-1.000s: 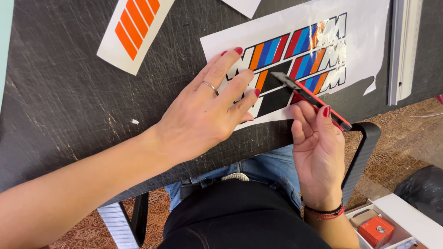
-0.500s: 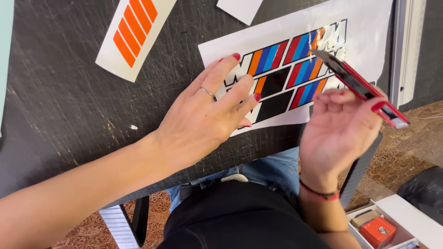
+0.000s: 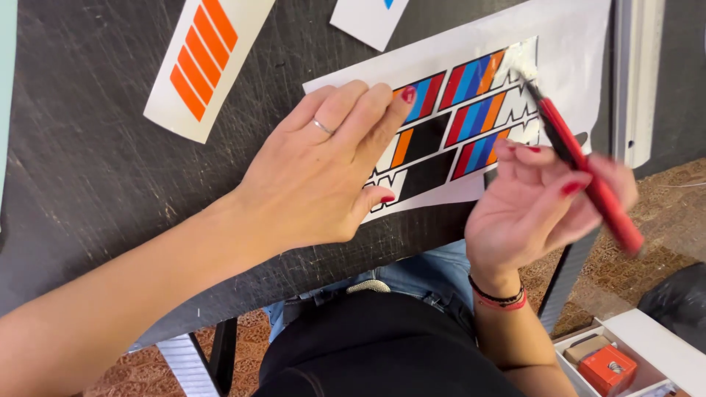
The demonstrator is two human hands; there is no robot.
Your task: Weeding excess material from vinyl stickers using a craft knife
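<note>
The right hand [image 3: 540, 202] grips a red knife [image 3: 581, 165] (tip up-left on the sticker sheet [image 3: 566, 59]), while the left hand [image 3: 316, 173] lies flat, pinning it.

— What did the sticker sheet [image 3: 471, 110] look like?

— It was a white sheet lying flat on the dark counter [image 3: 95, 184], printed with rows of slanted stripes in red, blue, light blue and orange beside black blocks. Its near edge reached the near edge of the counter, and its left part lay under a palm.

— And the red knife [image 3: 588, 176]?

— It was a slim red cutter with a dark tip, tilted, with the tip on the sheet's far right stripes and the handle pointing near and right.
</note>
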